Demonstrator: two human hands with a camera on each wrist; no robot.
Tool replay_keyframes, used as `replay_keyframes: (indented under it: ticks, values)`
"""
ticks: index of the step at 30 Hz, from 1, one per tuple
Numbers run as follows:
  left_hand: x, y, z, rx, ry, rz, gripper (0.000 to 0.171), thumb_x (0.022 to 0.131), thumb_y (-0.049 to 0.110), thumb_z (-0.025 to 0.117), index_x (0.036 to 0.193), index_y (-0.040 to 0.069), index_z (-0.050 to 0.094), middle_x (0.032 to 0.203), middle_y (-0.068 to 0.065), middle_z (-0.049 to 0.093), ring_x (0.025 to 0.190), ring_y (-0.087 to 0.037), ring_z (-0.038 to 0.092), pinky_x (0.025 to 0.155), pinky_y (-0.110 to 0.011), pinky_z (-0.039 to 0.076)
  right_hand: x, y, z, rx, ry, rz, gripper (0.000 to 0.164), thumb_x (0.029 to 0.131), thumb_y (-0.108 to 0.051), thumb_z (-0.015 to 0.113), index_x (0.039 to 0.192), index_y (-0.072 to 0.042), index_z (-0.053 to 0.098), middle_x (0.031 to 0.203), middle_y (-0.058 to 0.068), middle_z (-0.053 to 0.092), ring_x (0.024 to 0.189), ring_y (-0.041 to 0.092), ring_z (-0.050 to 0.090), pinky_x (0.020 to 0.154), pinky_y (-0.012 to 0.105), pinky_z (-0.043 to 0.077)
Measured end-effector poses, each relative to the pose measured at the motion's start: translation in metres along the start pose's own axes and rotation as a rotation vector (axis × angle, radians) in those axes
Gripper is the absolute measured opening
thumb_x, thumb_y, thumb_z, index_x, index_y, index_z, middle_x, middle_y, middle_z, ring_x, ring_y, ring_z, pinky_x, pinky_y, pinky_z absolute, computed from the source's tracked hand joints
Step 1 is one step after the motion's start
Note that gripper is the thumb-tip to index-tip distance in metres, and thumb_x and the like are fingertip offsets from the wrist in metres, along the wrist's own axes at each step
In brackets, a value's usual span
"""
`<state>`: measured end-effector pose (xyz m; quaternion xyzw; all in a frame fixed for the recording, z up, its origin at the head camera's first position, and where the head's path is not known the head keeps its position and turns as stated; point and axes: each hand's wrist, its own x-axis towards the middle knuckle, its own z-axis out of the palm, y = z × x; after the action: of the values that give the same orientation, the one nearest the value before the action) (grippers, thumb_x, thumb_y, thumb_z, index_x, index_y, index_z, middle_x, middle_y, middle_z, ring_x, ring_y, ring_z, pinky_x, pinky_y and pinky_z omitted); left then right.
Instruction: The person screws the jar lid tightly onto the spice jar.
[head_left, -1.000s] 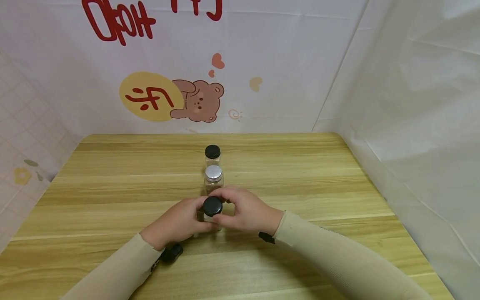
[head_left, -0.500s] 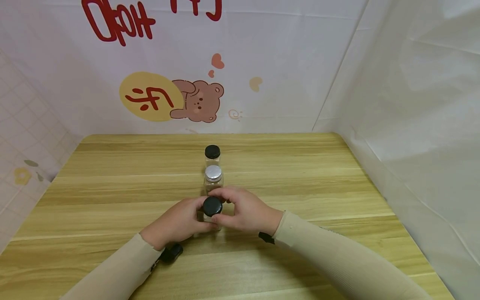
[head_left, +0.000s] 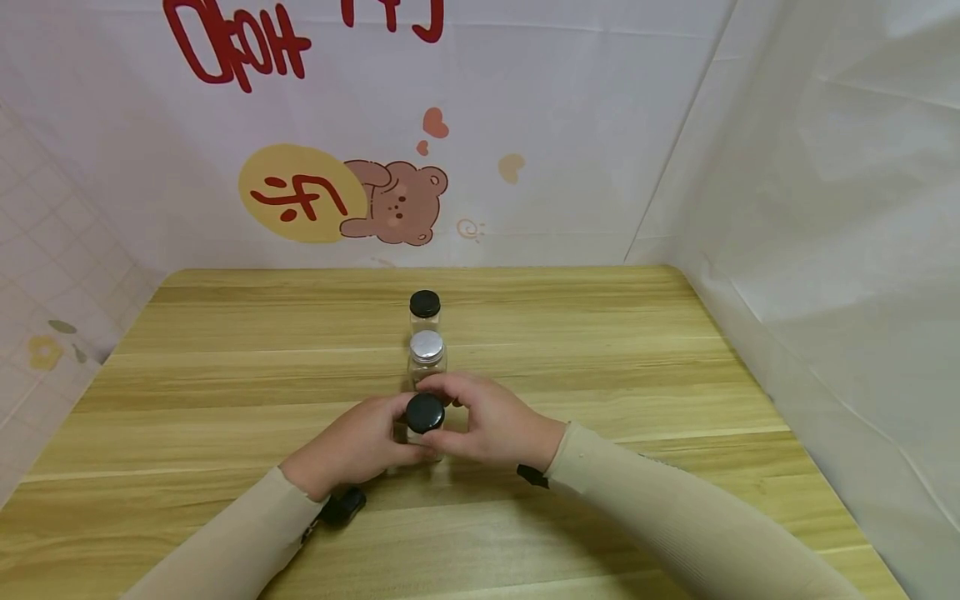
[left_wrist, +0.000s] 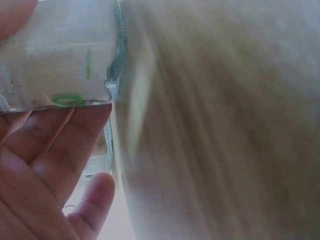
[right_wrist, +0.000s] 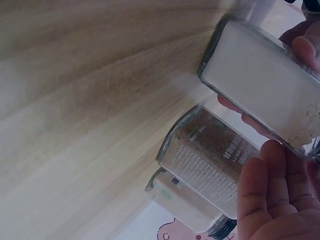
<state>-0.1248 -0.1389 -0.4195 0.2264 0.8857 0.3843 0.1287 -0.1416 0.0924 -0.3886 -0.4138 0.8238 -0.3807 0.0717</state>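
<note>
A square glass spice jar (head_left: 417, 437) with a black lid (head_left: 425, 413) stands upright on the table between both hands. The left hand (head_left: 356, 442) grips its body from the left, thumb on the near side and fingers behind. From the right, the right hand (head_left: 495, 421) curls thumb and fingers round the top by the lid. White powder fills this jar in the right wrist view. Close behind it is a jar with a silver lid (head_left: 427, 345) and brown contents (right_wrist: 205, 155). Furthest back stands a pale-filled jar with a black lid (head_left: 425, 303).
The three jars stand in a line going away on the wood-grain table (head_left: 600, 358). A white printed backdrop (head_left: 570, 125) rises behind the table's far edge. White sheeting (head_left: 847, 250) hangs along the right side. A black wrist device (head_left: 343, 507) sits under the left cuff.
</note>
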Motion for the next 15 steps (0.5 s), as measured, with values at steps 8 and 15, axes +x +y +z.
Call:
replay_keyframes:
  ticks: [8,15]
  values:
    - [0.0004,-0.0005,0.0006,-0.005,0.000,0.001,0.049,0.086,0.052,0.085,0.129,0.032,0.070,0.132,0.009,0.071,0.119,-0.012,0.065,0.105,-0.046,0.050,-0.0015,-0.0011,0.0009,-0.003,0.004,0.036,0.040,0.094,-0.025,0.082,0.127,-0.013,0.064,0.119,-0.003,0.069,0.109,0.010,0.064,0.100,0.037,0.056]
    - [-0.0001,-0.0007,0.0005,0.001,0.001,0.003,0.050,0.086,0.053,0.085,0.128,0.031,0.070,0.131,0.008,0.072,0.118,-0.013,0.065,0.104,-0.046,0.051,-0.0007,-0.0007,0.0003,0.016,-0.007,0.033,0.045,0.093,-0.024,0.081,0.133,-0.013,0.062,0.122,-0.003,0.069,0.111,0.009,0.064,0.102,0.037,0.055]
